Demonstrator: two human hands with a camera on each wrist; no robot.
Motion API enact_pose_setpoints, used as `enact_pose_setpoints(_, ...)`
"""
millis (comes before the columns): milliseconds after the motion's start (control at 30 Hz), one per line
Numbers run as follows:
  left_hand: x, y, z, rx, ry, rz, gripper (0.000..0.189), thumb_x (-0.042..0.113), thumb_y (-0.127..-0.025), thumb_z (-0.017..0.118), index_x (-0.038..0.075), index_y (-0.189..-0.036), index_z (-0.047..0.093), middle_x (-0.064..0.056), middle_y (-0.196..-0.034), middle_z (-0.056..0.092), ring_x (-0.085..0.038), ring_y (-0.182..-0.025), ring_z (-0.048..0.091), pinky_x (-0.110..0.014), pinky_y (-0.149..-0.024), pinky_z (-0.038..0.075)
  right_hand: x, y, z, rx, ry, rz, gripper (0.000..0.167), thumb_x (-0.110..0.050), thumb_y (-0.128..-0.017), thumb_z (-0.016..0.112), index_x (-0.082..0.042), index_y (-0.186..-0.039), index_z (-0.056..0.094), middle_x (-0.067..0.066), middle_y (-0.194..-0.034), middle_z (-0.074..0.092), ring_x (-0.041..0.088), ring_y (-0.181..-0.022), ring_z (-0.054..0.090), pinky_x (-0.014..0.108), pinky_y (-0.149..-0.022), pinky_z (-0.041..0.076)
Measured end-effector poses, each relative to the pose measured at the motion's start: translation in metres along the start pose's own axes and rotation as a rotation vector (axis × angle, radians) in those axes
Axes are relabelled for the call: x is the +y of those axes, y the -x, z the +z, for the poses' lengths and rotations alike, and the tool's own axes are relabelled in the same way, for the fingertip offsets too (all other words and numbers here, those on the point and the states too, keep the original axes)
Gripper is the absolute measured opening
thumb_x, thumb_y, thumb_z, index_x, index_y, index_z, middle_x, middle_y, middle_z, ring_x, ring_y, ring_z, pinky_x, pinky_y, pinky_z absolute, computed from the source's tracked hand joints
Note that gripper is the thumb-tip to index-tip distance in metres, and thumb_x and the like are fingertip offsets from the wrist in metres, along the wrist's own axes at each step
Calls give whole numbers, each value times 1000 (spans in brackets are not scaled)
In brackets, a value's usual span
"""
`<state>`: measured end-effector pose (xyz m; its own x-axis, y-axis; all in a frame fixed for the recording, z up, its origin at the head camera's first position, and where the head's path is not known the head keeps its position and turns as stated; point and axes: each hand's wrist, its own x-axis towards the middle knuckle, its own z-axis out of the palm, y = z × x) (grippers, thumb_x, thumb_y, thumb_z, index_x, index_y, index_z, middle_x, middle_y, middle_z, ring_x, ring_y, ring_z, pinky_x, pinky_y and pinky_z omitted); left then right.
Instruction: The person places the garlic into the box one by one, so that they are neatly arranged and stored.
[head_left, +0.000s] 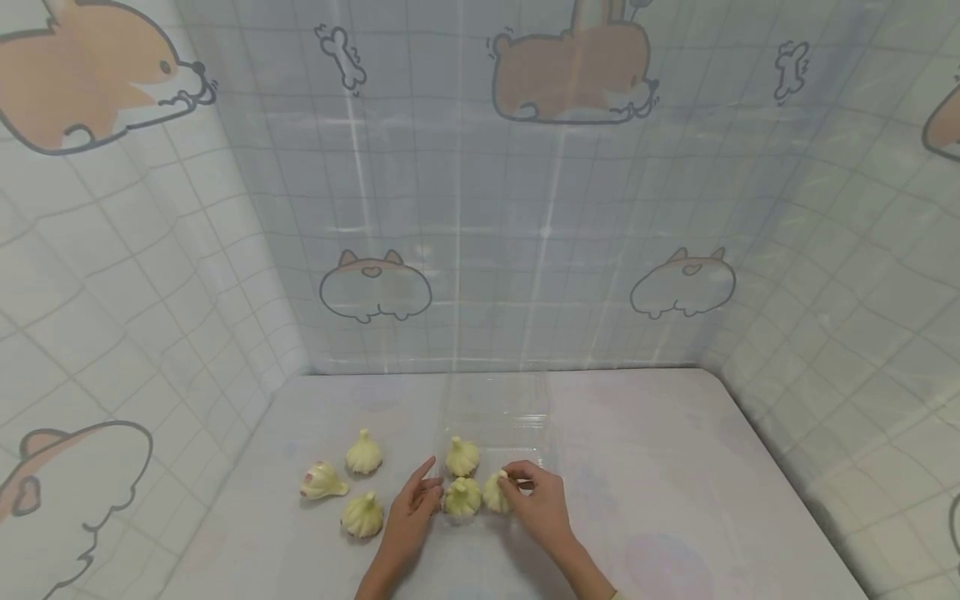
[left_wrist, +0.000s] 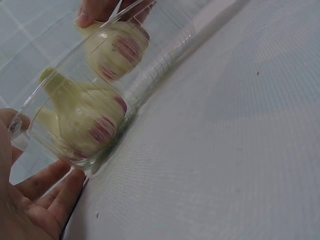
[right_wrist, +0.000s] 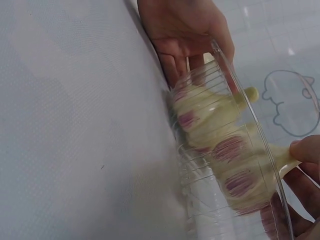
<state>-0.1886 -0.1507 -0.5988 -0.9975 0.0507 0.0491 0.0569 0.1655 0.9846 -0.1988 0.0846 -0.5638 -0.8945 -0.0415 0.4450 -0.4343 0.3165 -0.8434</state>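
Note:
My right hand [head_left: 542, 504] pinches the stem of a garlic bulb [head_left: 496, 493] inside a clear plastic container [left_wrist: 160, 65]. In the right wrist view this bulb [right_wrist: 245, 182] shows purple patches through the ribbed side wall, with thumb and fingers at its stem. Beside it in the container sits another garlic bulb [head_left: 462, 497], and a third bulb [head_left: 462, 457] stands behind that one. My left hand [head_left: 414, 510] is at the container's left side. Its fingers [left_wrist: 62, 192] reach out fairly straight against the near corner in the left wrist view.
Left of the container, three more garlic bulbs lie on the pale table: one at the back [head_left: 363, 454], one on its side [head_left: 323, 482] and one nearer [head_left: 362, 516]. The container's clear lid [head_left: 495, 396] lies folded back towards the patterned wall [head_left: 525, 208].

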Motion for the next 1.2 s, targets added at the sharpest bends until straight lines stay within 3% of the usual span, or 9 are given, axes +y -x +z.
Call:
enact_pose_setpoints(167,-5,-1,1,22,-4,9,55,34,-101,54,17,-150,37,-17,-125,59,-27,-109,61,-30,-81,54,1,0,0,-14,36,22,9,-10,-83,78,-12,-89,72,0,-84,72,10,-75,66,26,-67,56)
enact_pose_setpoints(367,-6,-1,1,9,-1,10,56,31,-102,52,13,-151,34,-21,-127,57,-29,-111,60,-32,-82,54,1,1,0,-33,73,27,9,-10,-82,78,-13,-87,72,2,-83,72,7,-74,64,26,-66,55)
enact_pose_setpoints(967,1,0,0,15,-15,11,56,32,-102,52,15,-152,34,-21,-128,56,-30,-111,60,-31,-82,54,4,1,3,-75,46,53,9,-8,-82,78,-11,-86,71,4,-84,71,11,-78,67,25,-67,56)
enact_pose_setpoints(1200,-2,-4,0,26,-36,-21,55,37,-100,54,20,-150,37,-15,-125,59,-25,-109,61,-28,-81,53,5,-1,4,-96,83,76,10,-9,-82,78,-12,-88,71,-5,-84,70,9,-77,67,23,-67,55)
